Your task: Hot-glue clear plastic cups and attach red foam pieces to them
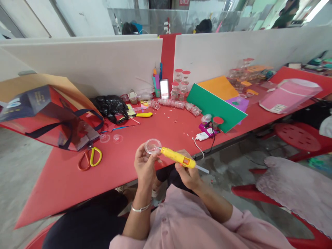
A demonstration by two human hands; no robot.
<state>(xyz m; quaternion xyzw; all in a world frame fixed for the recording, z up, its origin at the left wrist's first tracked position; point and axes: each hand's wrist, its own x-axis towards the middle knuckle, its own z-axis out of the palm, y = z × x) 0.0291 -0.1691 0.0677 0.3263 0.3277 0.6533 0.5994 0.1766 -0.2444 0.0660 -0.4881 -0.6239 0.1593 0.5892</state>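
Note:
My left hand (144, 162) pinches a small clear plastic cup (153, 146) by its side, tilted so its round mouth shows. In my right hand (188, 174) is a yellow hot glue gun (176, 157), with a clear glue stick (202, 168) poking out of its back end. The gun's nozzle reaches the cup's rim; whether it touches is too fine to tell. Both hands are held over the front edge of the red table (109, 183). Clear round plastic lids (118, 138) lie to the left, near scissors (90, 158) with red and yellow handles.
At left stands a red paper bag (52, 117) beside a black plastic bag (111, 105). A yellow-handled cutter (144, 114) and a row of nested clear cups (178, 103) lie farther back. A green board (216, 107) leans at right near a power strip (207, 130) with cables.

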